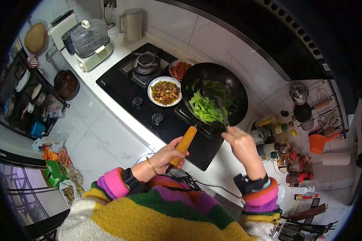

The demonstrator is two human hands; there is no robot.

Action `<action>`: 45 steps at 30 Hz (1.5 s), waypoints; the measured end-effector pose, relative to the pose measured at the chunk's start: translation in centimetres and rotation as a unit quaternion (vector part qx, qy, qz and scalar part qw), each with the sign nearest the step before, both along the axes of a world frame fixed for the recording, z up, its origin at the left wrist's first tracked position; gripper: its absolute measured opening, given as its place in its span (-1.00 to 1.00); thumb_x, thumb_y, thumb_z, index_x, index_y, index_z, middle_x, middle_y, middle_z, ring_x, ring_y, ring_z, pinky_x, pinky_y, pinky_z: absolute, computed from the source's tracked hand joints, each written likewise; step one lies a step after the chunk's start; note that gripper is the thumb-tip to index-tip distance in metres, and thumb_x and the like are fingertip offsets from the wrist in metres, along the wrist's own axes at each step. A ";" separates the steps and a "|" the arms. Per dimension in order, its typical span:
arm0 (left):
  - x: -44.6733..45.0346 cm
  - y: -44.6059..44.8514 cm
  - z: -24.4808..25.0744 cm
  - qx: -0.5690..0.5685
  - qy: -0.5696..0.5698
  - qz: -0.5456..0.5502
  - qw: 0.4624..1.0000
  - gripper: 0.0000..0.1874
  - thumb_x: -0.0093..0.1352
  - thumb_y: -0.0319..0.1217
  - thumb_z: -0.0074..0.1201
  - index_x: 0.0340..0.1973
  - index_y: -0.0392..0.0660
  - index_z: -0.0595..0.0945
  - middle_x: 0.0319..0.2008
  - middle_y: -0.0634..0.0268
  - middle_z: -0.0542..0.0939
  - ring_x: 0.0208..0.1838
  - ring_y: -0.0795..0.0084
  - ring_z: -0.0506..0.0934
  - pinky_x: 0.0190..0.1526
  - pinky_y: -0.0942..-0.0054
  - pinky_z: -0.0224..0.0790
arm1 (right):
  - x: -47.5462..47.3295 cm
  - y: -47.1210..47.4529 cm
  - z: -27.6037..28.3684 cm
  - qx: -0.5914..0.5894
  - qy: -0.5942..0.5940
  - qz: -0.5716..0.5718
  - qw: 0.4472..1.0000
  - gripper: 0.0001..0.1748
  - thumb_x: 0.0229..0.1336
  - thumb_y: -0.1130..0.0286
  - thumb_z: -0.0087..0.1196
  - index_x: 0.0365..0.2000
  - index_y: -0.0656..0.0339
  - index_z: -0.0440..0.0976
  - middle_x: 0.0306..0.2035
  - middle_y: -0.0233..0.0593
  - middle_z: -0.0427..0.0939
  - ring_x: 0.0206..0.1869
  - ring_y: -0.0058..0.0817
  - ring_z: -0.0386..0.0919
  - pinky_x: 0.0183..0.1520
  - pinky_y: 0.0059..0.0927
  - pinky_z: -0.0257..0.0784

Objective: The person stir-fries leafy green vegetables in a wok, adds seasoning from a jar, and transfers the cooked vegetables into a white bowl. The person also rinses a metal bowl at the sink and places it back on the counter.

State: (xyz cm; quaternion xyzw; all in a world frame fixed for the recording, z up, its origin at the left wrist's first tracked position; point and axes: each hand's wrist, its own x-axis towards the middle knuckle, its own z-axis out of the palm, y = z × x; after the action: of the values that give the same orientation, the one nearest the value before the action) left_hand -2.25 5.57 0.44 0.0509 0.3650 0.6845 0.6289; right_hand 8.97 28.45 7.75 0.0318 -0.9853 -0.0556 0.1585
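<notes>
My left hand [166, 156] is closed around the wooden handle [184, 146] of a black wok [238, 90] over the right side of a gas hob. Chopped green leafy vegetables [206, 108] lie in the wok; the pale pieces are bunched toward its near side, with darker leaves behind. In my right hand [241, 143] is a metal spatula [223, 113], its blade end down among the greens and partly hidden. Left of the wok, a plate of cooked diced food [165, 91] rests on the black hob [129, 87]. Behind it sits a plate of red sliced food [180, 70].
An unlit burner [145, 64] is at the hob's left. Beyond stand a food steamer [92, 42] and an electric kettle [132, 25]. Seasoning bottles and jars [279, 150] crowd the right counter, below hanging utensils [315, 111]. Dark cables [193, 182] run along the counter's front edge.
</notes>
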 end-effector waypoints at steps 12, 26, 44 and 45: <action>0.1 -0.1 0.0 0.019 -0.006 0.004 1.000 -0.24 0.16 -0.61 -0.10 0.24 0.00 -0.01 -0.29 0.23 0.42 -0.52 0.44 0.43 -0.51 0.52 0.33 | 2.4 -3.6 6.6 -0.103 -0.108 0.091 0.985 -0.73 -0.29 0.63 -0.01 -0.43 0.22 0.49 -0.37 -0.08 0.54 -0.25 -0.28 0.53 -0.25 -0.37 0.47; 0.8 0.4 0.3 0.016 0.010 -0.008 1.000 -0.21 0.19 -0.61 -0.09 0.26 0.03 -0.08 -0.28 0.23 0.40 -0.51 0.43 0.45 -0.49 0.48 0.37 | -0.3 6.1 5.6 -0.189 0.252 -0.293 0.903 -0.87 -0.02 0.49 -0.04 -0.44 0.27 0.49 -0.70 -0.13 0.41 -0.64 -0.37 0.41 -0.50 -0.47 0.30; 0.2 0.1 0.2 0.007 0.014 -0.009 1.000 -0.20 0.17 -0.61 -0.09 0.26 0.00 -0.09 -0.27 0.19 0.39 -0.52 0.44 0.43 -0.50 0.48 0.36 | -0.7 6.9 10.8 -0.537 0.161 -0.198 0.804 -0.73 0.13 0.34 -0.15 -0.44 0.41 0.38 -0.41 -0.05 0.54 -0.55 -0.51 0.48 -0.45 -0.58 0.46; 0.2 0.1 0.1 0.008 0.013 -0.008 1.000 -0.20 0.17 -0.61 -0.09 0.26 0.00 -0.09 -0.28 0.19 0.39 -0.52 0.44 0.43 -0.50 0.48 0.36 | -0.8 7.4 10.7 -0.558 0.166 -0.204 0.787 -0.69 0.13 0.29 -0.15 -0.46 0.40 0.38 -0.44 -0.03 0.54 -0.59 -0.49 0.48 -0.45 -0.58 0.45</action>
State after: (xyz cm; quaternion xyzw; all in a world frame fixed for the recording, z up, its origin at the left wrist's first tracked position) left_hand -2.02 5.66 0.56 0.0678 0.3675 0.6818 0.6288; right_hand 8.16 35.87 18.46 -0.2738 -0.7869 0.4679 0.2948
